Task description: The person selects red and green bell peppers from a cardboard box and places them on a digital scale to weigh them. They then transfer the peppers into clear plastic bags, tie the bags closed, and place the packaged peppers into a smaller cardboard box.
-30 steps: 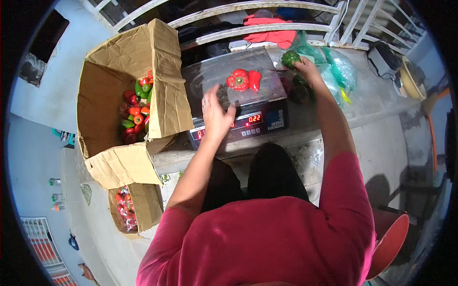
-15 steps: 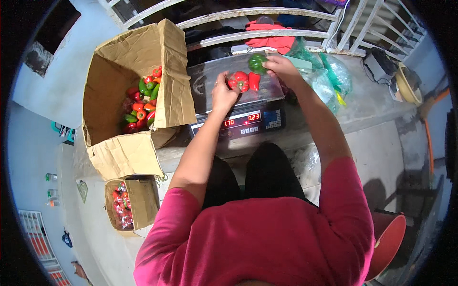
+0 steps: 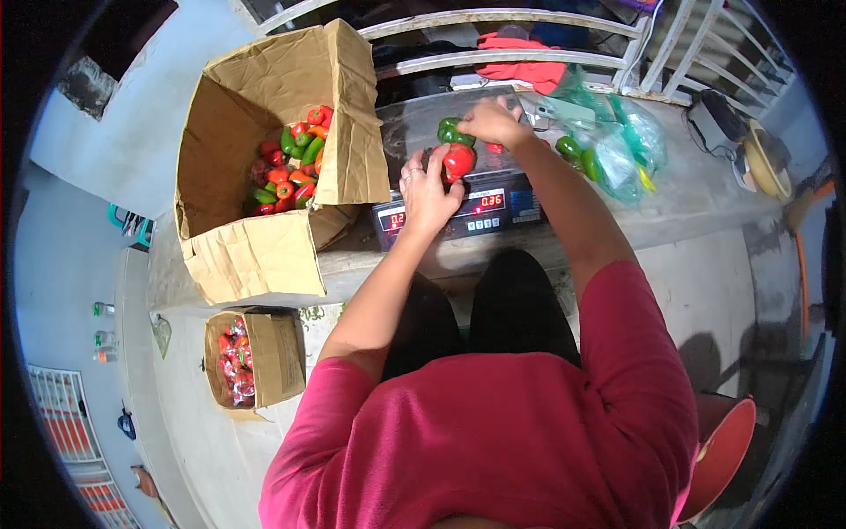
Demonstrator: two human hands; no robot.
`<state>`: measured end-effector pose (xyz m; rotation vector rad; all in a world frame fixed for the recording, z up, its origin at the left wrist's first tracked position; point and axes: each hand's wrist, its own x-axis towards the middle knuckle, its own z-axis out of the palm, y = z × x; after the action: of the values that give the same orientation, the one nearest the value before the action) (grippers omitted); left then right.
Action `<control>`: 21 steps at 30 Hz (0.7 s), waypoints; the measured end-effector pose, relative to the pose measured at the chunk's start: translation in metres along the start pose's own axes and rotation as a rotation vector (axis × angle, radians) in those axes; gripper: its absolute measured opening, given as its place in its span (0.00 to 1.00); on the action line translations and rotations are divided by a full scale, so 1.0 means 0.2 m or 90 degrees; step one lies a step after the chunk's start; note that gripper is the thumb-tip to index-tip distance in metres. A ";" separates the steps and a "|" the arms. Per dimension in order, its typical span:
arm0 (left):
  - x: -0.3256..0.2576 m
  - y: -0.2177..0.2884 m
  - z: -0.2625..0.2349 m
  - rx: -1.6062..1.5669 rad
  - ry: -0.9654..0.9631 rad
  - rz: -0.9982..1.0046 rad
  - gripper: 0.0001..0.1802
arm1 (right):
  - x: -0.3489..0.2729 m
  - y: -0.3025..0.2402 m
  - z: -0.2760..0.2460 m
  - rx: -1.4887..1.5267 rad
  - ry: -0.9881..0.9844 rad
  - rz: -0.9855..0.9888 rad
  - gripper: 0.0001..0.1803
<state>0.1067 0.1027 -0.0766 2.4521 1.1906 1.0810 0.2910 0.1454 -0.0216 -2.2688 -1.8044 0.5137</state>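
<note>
A digital scale (image 3: 518,205) with a lit red display stands before me, its dark metal plate (image 3: 410,119) partly covered by my hands. Over the plate's near part, my left hand (image 3: 428,190) is closed round a red bell pepper (image 3: 459,162). Just beyond it, my right hand (image 3: 493,122) has its fingers closed at a green bell pepper (image 3: 452,131), close against the red one. Another red pepper (image 3: 495,148) peeks out under my right wrist, mostly hidden.
Left of the scale, a large open cardboard box (image 3: 204,167) holds several red and green peppers. Below it, a smaller box (image 3: 280,353) contains wrapped peppers. Green plastic bags (image 3: 617,150) and green peppers (image 3: 589,163) lie at right. A white metal railing (image 3: 493,19) runs behind.
The green pepper has moved left and nearer, beside the red bell pepper, with my right hand following. My left hand has shifted its hold on the red one. The display figures differ.
</note>
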 end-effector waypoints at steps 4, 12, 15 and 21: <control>0.07 0.02 0.06 0.008 -0.029 -0.060 0.32 | -0.12 0.05 0.00 0.006 0.113 0.016 0.25; -0.05 0.11 -0.09 -0.133 0.164 0.061 0.31 | -0.94 0.34 0.30 0.024 0.370 -0.184 0.26; -0.17 0.10 -0.14 -0.199 0.183 0.041 0.31 | -1.27 0.42 0.54 0.010 0.195 -0.240 0.31; -0.22 0.08 -0.20 -0.184 0.174 -0.052 0.31 | -1.38 0.42 0.75 0.100 0.125 -0.166 0.30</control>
<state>0.0714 0.0538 -0.0645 2.0700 1.1033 1.4838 0.2549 -0.1514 -0.1509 -1.8748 -1.8515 0.3569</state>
